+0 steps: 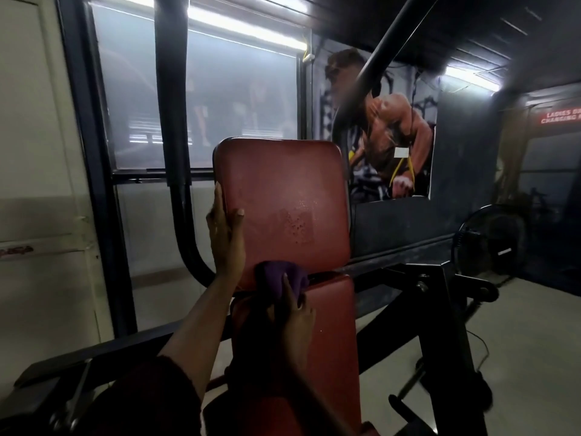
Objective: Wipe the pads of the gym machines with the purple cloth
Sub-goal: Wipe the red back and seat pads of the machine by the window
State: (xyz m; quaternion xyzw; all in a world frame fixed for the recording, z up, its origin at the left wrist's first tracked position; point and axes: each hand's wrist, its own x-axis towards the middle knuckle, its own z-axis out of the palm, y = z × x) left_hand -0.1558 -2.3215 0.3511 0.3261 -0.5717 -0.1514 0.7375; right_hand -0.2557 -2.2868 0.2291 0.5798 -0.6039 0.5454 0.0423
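- Head view: left hand (224,228) grips the left edge of the red back pad (283,202), thumb on its face.
- Right hand (294,313) clutches the purple cloth (278,278) against that pad's bottom edge, above the seat pad (327,341).

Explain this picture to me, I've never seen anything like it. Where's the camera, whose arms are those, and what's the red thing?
It is one picture from a camera worn on a person's head, looking forward and down, so both arms are the wearer's own. The red things are cushions of a gym machine: an upright back pad and, below it, a seat pad, both on a black frame. The left hand grips the back pad's left edge, thumb on the front. The right hand holds a purple cloth against the bottom of the back pad, where the pads meet. Behind are a poster and a fan.
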